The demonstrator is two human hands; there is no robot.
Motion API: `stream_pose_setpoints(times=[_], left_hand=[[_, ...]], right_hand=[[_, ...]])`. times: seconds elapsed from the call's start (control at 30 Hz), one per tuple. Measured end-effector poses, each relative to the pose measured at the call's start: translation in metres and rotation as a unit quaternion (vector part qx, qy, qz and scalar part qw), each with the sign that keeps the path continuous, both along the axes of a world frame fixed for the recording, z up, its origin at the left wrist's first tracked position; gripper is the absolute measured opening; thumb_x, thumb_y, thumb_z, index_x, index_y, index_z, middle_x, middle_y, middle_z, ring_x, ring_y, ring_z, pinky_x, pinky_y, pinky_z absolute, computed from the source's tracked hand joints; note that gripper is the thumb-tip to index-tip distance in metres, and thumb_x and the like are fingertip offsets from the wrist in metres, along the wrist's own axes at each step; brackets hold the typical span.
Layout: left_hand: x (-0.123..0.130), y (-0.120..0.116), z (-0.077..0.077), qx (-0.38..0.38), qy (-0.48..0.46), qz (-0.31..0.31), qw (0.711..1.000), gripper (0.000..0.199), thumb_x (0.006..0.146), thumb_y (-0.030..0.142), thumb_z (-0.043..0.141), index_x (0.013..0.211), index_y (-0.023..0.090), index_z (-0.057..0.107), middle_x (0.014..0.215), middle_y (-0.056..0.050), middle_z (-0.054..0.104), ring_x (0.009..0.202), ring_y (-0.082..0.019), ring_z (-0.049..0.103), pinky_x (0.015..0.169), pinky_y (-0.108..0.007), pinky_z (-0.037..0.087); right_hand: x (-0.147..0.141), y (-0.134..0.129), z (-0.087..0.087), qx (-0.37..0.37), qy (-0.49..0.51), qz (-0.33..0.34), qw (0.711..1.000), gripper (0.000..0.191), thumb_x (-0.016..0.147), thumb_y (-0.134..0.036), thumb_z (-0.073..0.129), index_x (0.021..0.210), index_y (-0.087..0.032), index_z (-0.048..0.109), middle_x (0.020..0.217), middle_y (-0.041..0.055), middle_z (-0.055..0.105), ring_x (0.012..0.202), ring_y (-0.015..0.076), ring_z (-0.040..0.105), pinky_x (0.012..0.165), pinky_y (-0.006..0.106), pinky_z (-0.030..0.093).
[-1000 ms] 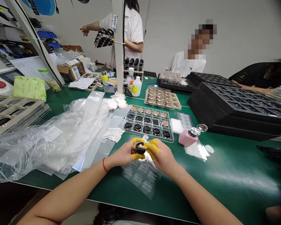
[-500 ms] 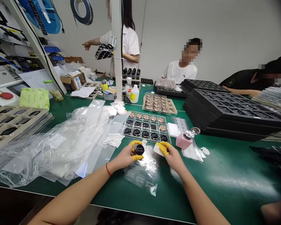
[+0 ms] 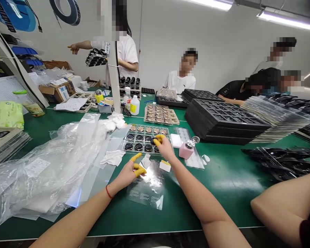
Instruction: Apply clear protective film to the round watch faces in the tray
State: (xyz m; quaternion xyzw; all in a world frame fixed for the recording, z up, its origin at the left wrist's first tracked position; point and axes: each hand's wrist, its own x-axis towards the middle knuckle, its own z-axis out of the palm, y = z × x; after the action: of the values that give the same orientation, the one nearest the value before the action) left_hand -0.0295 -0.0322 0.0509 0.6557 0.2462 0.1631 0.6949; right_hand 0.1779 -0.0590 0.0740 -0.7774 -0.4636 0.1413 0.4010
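My right hand (image 3: 162, 143), with yellow finger covers, pinches a round black disc (image 3: 153, 141) over the right part of a clear compartment tray (image 3: 172, 150). Black discs and gold-coloured round parts fill rows of that tray. Nearer to me, my left hand (image 3: 133, 169) is empty, its yellow-covered fingers apart, beside a crumpled white scrap (image 3: 145, 161). A printed clear film (image 3: 147, 193) lies flat below the tray. The white block with a yellow edge (image 3: 165, 166) rests on the table between film and right forearm.
Crumpled plastic sheets (image 3: 64, 165) cover the left side. A pink pump bottle (image 3: 186, 150) stands right of the tray, before stacked black trays (image 3: 217, 127). Behind is a second tray of gold parts (image 3: 161, 114). Another person's arm (image 3: 284, 203) enters at right; several people are across the table.
The view has swung right. My right hand has let go of the white block and now holds a black disc at the tray. My left hand has opened and no longer holds the disc.
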Motion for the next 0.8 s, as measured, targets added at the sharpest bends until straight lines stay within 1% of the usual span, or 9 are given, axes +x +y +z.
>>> stream_pose_setpoints(times=[0.07,0.17,0.23,0.33,0.43,0.5,0.6,0.67,0.8], left_hand=[[0.001,0.003,-0.002,-0.011,0.003,0.009,1.0,0.07,0.076,0.034,0.065,0.136,0.015,0.034,0.079,-0.005,0.068,0.076,-0.018,0.063,0.076,-0.035,0.05],[0.002,0.005,-0.006,-0.031,0.0,0.012,0.999,0.072,0.078,0.034,0.063,0.138,0.014,0.028,0.079,-0.005,0.069,0.078,-0.018,0.064,0.079,-0.037,0.05],[0.002,0.005,-0.009,-0.041,-0.002,0.009,0.999,0.07,0.08,0.034,0.061,0.137,0.013,0.028,0.08,-0.005,0.069,0.079,-0.018,0.064,0.081,-0.038,0.05],[0.001,0.006,-0.01,-0.045,0.002,0.004,0.999,0.063,0.08,0.034,0.061,0.133,0.013,0.035,0.084,-0.007,0.069,0.081,-0.019,0.065,0.08,-0.039,0.052],[0.0,0.007,-0.008,-0.04,0.01,-0.005,0.999,0.05,0.077,0.035,0.063,0.12,0.012,0.05,0.094,-0.011,0.068,0.079,-0.02,0.066,0.079,-0.04,0.053],[0.001,0.008,-0.006,-0.045,0.015,-0.013,0.999,0.046,0.076,0.036,0.065,0.114,0.012,0.054,0.092,-0.011,0.068,0.077,-0.02,0.066,0.08,-0.041,0.053],[0.003,0.008,-0.006,-0.062,0.011,-0.012,0.998,0.052,0.076,0.036,0.066,0.12,0.012,0.051,0.081,-0.008,0.069,0.075,-0.02,0.067,0.081,-0.042,0.052],[0.004,0.009,-0.007,-0.069,0.01,-0.009,0.998,0.055,0.075,0.037,0.067,0.122,0.013,0.049,0.081,-0.008,0.069,0.075,-0.02,0.066,0.082,-0.042,0.051],[0.004,0.01,-0.006,-0.083,0.01,-0.011,0.996,0.057,0.077,0.039,0.065,0.124,0.013,0.045,0.084,-0.008,0.069,0.075,-0.019,0.067,0.084,-0.041,0.05]], right_hand=[[0.03,0.021,0.002,-0.017,-0.038,-0.055,0.998,0.036,0.09,-0.031,0.038,0.119,-0.013,0.05,0.095,0.0101,0.061,0.082,0.0181,0.057,0.073,0.032,0.045],[0.055,0.038,-0.007,-0.059,-0.088,-0.08,0.991,0.029,0.088,-0.024,0.044,0.109,-0.013,0.059,0.098,0.0124,0.06,0.091,0.0211,0.055,0.079,0.033,0.043],[0.062,0.038,-0.016,-0.087,-0.121,-0.091,0.985,0.025,0.086,-0.022,0.047,0.103,-0.014,0.064,0.104,0.0139,0.058,0.101,0.0231,0.052,0.084,0.033,0.041],[0.073,0.031,-0.025,-0.145,-0.159,-0.13,0.968,0.028,0.086,-0.025,0.048,0.102,-0.012,0.065,0.113,0.0187,0.053,0.11,0.0282,0.047,0.086,0.037,0.039],[0.089,0.026,-0.028,-0.218,-0.176,-0.147,0.949,0.03,0.082,-0.032,0.055,0.097,-0.009,0.067,0.109,0.0208,0.054,0.108,0.0316,0.049,0.082,0.039,0.041],[0.099,0.027,-0.028,-0.253,-0.182,-0.138,0.94,0.031,0.08,-0.036,0.057,0.095,-0.01,0.067,0.108,0.0197,0.055,0.105,0.0309,0.051,0.08,0.037,0.041],[0.105,0.029,-0.029,-0.279,-0.193,-0.124,0.933,0.036,0.079,-0.04,0.057,0.098,-0.011,0.066,0.109,0.0191,0.056,0.102,0.0294,0.053,0.077,0.034,0.041],[0.104,0.029,-0.029,-0.281,-0.201,-0.119,0.931,0.04,0.078,-0.041,0.057,0.102,-0.01,0.064,0.11,0.0191,0.057,0.102,0.0288,0.053,0.076,0.033,0.04],[0.092,0.023,-0.015,-0.257,-0.23,-0.105,0.933,0.032,0.078,-0.031,0.059,0.102,-0.011,0.062,0.105,0.0178,0.06,0.102,0.0277,0.052,0.077,0.032,0.038]])
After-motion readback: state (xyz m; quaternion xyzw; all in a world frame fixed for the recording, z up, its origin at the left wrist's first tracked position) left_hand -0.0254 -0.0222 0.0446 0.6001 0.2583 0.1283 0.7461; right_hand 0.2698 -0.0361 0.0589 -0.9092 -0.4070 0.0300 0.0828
